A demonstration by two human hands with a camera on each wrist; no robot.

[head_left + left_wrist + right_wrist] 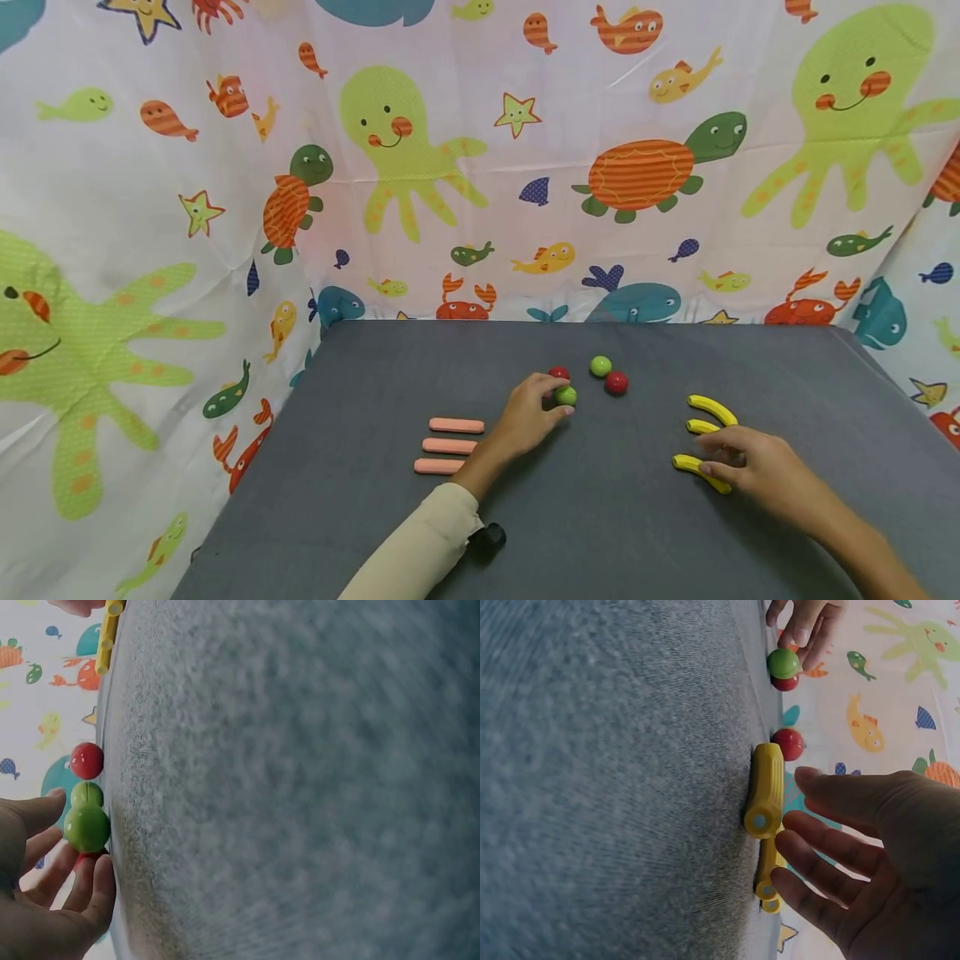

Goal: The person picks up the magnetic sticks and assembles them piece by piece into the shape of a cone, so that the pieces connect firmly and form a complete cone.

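Observation:
In the head view my left hand is around the near green ball, thumb and fingers apart; a red ball lies just behind it. The left wrist view shows a gap between the thumb of that hand and the green ball. My right hand hovers over the nearest yellow banana, its fingers loosely bent. In the right wrist view the fingers of this hand are spread beside the banana, not closed on it. Two more bananas lie behind.
Another green ball and a red ball lie right of my left hand. Three pink sticks lie left on the grey table. A patterned curtain hangs behind.

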